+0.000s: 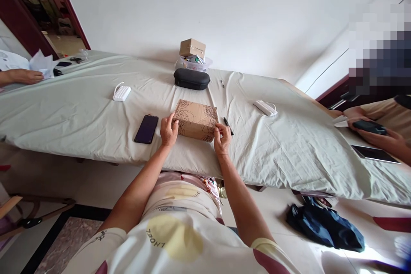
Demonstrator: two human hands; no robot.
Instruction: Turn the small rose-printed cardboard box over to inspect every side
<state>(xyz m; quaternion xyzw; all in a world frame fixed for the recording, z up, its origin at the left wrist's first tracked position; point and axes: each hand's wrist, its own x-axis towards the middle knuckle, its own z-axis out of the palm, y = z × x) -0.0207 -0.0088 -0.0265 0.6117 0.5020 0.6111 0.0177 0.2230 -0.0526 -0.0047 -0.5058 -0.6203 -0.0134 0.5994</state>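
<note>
A brown cardboard box [196,113] with black swirly drawings on its top and front lies near the table's front edge, slightly turned. My left hand [169,130] grips its left end, thumb at the front and fingers at the side. At the right end, my right hand [222,137] holds the front corner between thumb and fingers. A black marker pen [228,125] lies just beyond my right hand. Left of my left hand is a dark smartphone [146,129], lying flat.
Behind the box sit a black zip case [192,78], a clear plastic basket [195,65] and a smaller carton [192,47]. White strapped devices [122,93] [266,108] lie on both sides. Another person's hand [30,76] holds paper at left; a person at right holds a dark object [370,126].
</note>
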